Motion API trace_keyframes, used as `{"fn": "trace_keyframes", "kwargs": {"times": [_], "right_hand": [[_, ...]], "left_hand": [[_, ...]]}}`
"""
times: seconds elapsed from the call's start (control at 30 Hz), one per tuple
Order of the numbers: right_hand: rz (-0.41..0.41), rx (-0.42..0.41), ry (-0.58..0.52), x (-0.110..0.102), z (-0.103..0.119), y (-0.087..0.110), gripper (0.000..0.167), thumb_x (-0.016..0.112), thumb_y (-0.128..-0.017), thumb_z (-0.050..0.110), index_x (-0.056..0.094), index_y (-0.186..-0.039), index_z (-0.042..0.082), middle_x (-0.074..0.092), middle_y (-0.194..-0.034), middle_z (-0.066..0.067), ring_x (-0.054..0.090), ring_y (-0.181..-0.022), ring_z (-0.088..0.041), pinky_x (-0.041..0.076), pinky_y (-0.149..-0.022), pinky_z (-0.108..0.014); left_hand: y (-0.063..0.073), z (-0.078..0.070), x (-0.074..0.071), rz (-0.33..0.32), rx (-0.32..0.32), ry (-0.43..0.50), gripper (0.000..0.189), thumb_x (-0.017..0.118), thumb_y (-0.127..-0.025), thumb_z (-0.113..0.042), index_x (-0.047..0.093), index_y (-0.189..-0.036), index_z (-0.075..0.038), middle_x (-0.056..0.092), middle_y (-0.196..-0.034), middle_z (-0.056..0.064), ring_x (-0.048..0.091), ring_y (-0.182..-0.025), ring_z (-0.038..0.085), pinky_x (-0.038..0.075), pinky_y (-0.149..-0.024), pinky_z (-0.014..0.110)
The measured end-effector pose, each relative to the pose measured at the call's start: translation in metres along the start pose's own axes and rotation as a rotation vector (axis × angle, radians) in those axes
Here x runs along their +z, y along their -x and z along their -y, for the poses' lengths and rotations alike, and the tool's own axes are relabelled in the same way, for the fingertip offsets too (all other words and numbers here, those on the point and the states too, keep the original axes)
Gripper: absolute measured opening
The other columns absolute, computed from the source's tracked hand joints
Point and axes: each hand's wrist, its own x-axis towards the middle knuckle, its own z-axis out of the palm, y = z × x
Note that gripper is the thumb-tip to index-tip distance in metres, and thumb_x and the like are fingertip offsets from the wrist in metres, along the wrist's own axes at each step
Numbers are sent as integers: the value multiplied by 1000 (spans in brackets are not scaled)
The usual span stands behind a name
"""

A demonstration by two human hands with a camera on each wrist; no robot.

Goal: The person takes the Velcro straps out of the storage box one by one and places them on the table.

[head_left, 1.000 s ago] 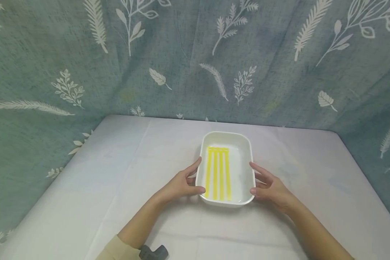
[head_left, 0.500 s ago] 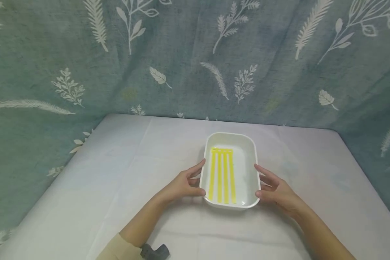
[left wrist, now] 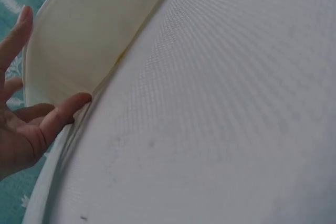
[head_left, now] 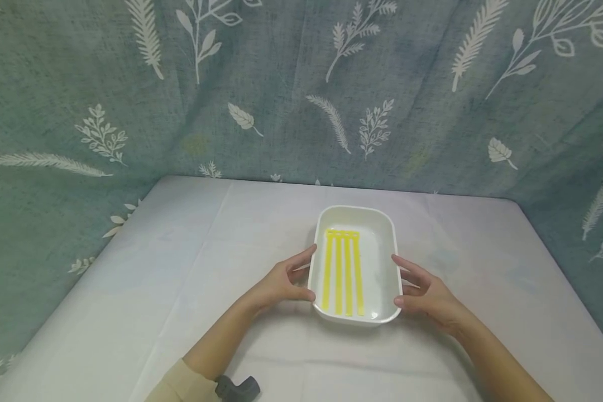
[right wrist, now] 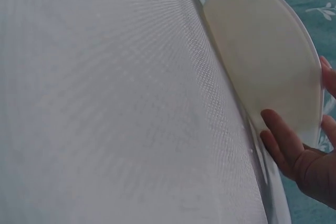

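A white rectangular tray (head_left: 382,251) with rounded corners stands near the middle of the table in the head view. Inside, along its left half, lie several yellow strips (head_left: 348,273), joined by a crosspiece at their far end. My left hand (head_left: 280,283) holds the tray's left side, thumb at the near-left corner. From the opposite side my right hand (head_left: 430,296) grips it, thumb near the front corner and fingers along the wall. Both wrist views show the tray's pale outer wall (left wrist: 94,30) close to the white cloth. Whether its bottom touches the cloth, I cannot tell.
A white cloth (head_left: 130,312) covers the table. Behind and to both sides hangs a blue-green curtain (head_left: 281,134) with white leaf prints. A dark grey object (head_left: 238,389) sits beside the left sleeve at the lower edge.
Over the first half second the tray has shifted slightly right and nearer, with both hands on its sides. Since then tray and hands have hardly moved. The yellow strips stay inside.
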Motion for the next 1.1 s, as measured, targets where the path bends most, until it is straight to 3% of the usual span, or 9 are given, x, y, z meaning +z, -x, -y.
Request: {"fn": "trace_keyframes", "kwargs": {"times": [0.3,0.4,0.53,0.83,1.1], "right_hand": [[63,-40,-14,-5,1,-2,87,72,-78,1,23,-150,10,24,-149,-28,45,-127,-42,54,-88,-37],[71,-55,37,-9,3,0,86,72,-78,3,25,-150,10,26,-150,-27,51,-123,-36,55,-85,-36],[69,-85,117,-15,11,3,83,72,-80,6,28,-149,12,27,-152,-20,55,-120,-28,54,-88,-34],[22,-42,295,-36,44,12,77,72,-83,14,31,-148,12,31,-150,-20,49,-125,-36,55,-87,-38],[49,-71,435,-39,69,13,72,73,-83,22,38,-145,11,49,-138,-19,53,-122,-33,51,-93,-46]], "left_hand": [[-9,-2,-11,56,-75,39,107,88,-64,-13,25,-150,-25,20,-157,2,25,-142,27,36,-108,34],[-12,1,-14,92,-81,34,111,89,-61,-14,24,-151,-26,18,-158,5,22,-143,31,35,-109,36],[-13,7,-17,144,-54,97,117,90,-60,-20,18,-152,-22,13,-158,10,21,-142,36,37,-107,39],[-13,10,-18,108,-29,138,110,89,-61,-18,26,-151,-21,18,-158,5,22,-143,31,41,-104,35],[-18,0,-24,77,-92,158,99,87,-62,-5,36,-147,-12,29,-154,3,28,-141,28,49,-95,37]]}}
